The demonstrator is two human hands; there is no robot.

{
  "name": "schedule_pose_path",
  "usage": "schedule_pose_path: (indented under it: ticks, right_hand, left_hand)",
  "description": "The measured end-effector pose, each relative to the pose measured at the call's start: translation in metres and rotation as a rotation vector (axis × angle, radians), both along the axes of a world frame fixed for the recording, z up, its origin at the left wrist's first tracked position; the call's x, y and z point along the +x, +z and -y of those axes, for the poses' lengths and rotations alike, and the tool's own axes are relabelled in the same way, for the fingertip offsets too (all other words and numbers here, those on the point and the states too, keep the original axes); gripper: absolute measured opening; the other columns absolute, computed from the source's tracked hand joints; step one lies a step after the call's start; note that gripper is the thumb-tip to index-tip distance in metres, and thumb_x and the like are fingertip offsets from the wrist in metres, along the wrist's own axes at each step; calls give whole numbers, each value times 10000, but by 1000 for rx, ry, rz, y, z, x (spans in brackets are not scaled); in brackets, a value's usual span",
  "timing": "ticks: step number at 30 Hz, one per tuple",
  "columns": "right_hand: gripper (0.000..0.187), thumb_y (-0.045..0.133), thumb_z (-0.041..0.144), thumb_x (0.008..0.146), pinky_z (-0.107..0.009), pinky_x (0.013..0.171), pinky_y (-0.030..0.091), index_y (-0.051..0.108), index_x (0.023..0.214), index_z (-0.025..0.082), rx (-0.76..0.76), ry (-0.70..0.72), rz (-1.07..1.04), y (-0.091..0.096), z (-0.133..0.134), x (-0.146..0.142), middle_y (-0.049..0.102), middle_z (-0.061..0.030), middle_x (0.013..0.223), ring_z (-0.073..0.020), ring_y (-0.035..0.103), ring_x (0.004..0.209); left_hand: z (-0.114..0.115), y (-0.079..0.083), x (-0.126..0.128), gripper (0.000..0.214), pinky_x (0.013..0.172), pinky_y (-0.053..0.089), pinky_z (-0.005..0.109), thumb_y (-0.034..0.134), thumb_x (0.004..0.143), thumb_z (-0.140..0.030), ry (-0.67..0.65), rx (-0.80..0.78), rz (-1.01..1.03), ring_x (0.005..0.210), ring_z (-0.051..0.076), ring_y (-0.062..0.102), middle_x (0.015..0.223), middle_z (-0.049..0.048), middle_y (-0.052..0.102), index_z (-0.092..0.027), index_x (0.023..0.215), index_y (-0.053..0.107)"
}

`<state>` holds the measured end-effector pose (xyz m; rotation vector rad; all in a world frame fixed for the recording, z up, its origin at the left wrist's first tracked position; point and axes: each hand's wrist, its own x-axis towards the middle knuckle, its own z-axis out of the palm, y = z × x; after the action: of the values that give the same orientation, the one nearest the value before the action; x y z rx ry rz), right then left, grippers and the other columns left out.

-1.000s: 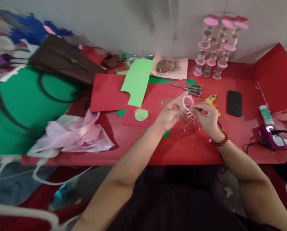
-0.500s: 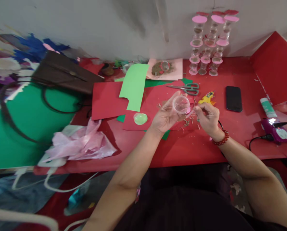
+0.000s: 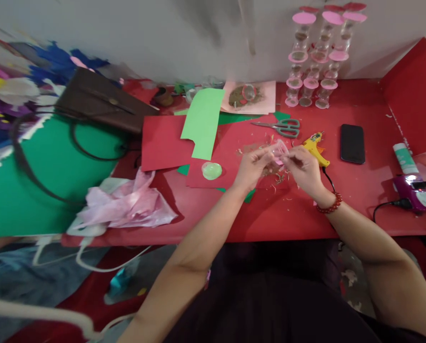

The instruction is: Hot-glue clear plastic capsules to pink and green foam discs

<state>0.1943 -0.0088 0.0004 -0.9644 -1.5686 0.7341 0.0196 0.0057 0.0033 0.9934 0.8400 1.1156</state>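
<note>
Between my hands is a small clear plastic cup (image 3: 279, 148) with a pink part, tilted over the red paper. My left hand (image 3: 252, 167) grips it from the left with bent fingers. From the right, the fingers of my right hand (image 3: 303, 170) pinch at its side; whether a thin strip is between them I cannot make out. Right behind my right hand lies a yellow glue gun (image 3: 316, 148) with a black cord. Scissors (image 3: 282, 127) with grey-green handles rest just beyond the cup. Paper scraps (image 3: 280, 179) are scattered below my hands.
Stacked clear cups with pink discs (image 3: 311, 57) stand by the wall. A phone (image 3: 352, 144), a glue stick (image 3: 405, 158) and a purple power socket (image 3: 417, 193) are on the right. Leftward are green paper (image 3: 203, 124), a green-lined lid (image 3: 212, 170), a pink plastic bag (image 3: 130, 205) and a brown handbag (image 3: 102, 102).
My left hand has turned from palm up to a closed grip, tipping the cup over. My right hand has come in to touch the cup. The view has shifted slightly.
</note>
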Motion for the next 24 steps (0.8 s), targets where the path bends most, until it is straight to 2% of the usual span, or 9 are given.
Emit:
schedule_pose_path:
  ticks: [5,9,10,13,16,18,20,22,24]
  right_hand:
    - [445,760,660,874,-260,592,512,662,788,235,-391,193,-332,1,-5,2,606,28,677,-112,573,604]
    - [427,799,625,841,-238,573,521,628,827,234,-516,230,-436,-3,-9,4,616,40,686,-102,589,589]
    - [413,790,607,855,-234,568,521,615,835,234,-527,236,-437,-4,-9,3,611,43,682,-102,592,587]
    - [392,744,588,892,-242,573,533,575,840,239,-537,242,-406,-6,-8,0,605,44,682,-107,597,586]
    - [437,710,642,898,-258,576,531,558,823,239,-509,224,-331,-6,-8,-4,608,34,686,-116,599,586]
    - [454,670,665,916,-271,581,512,581,810,232,-433,150,-192,-4,-10,0,610,24,679,-124,590,582]
    - [395,627,592,967,-302,644,516,630,823,224,-287,-36,49,3,-14,11,648,-3,715,-146,603,632]
    - [251,641,451,978,-363,783,538,683,891,219,-140,-291,355,13,-18,28,719,-53,860,-197,654,795]
    - [217,751,381,893,-453,928,533,706,1017,208,-131,-493,660,22,-22,47,744,-121,1077,-285,667,1029]
  left_hand:
    - [-4,2,-3,224,556,423,229,928,734,-388,168,102,-84,559,86,538,647,-13,693,-231,870,846]
    - [-3,4,-5,110,749,535,262,841,848,-340,256,109,-42,765,138,658,845,29,762,-235,873,824]
    - [-2,5,-5,135,839,554,280,862,829,-324,243,112,-23,895,166,696,967,40,783,-246,933,823]
    - [5,9,-1,497,1051,543,358,951,694,-201,109,117,10,1237,261,673,1285,47,752,-300,1155,795]
    - [8,10,2,527,1080,545,388,941,650,-113,62,117,-13,1229,281,685,1242,62,763,-271,1133,803]
    - [7,10,2,462,1072,540,366,933,648,-96,116,142,-35,1166,257,705,1176,66,774,-239,1070,811]
    - [4,8,0,439,1035,540,338,941,653,-122,176,185,-50,1089,223,716,1145,54,774,-234,1057,811]
    - [1,6,-2,420,992,540,309,948,672,-182,221,229,-64,1030,190,712,1122,29,772,-254,1062,811]
    - [-2,5,-4,387,964,537,286,944,688,-227,239,233,-44,999,166,704,1078,9,771,-268,1048,808]
